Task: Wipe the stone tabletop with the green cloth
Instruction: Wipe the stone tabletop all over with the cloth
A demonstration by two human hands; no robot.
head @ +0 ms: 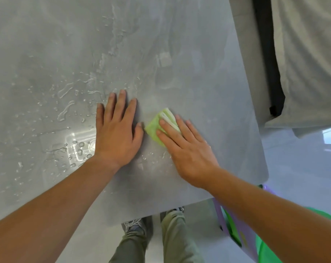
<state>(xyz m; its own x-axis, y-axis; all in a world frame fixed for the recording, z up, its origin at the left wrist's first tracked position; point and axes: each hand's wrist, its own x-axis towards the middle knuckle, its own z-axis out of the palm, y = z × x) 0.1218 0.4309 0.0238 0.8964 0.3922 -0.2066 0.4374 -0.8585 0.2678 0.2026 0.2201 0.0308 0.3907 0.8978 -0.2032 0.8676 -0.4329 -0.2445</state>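
Observation:
The grey stone tabletop [198,54] fills most of the head view. Water drops and streaks [66,95] lie across its left and middle parts. A folded green cloth [157,124] lies on the stone near the middle. My right hand [187,149] presses flat on the cloth, with the fingers over its near half. My left hand [116,130] rests palm down on the bare stone just left of the cloth, fingers spread, holding nothing.
The table's right edge and rounded near corner [265,171] are close to my right wrist. A grey cloth-covered object with a black strip [303,63] stands beyond that edge. A purple and green container [240,230] sits on the floor beside my legs [172,236].

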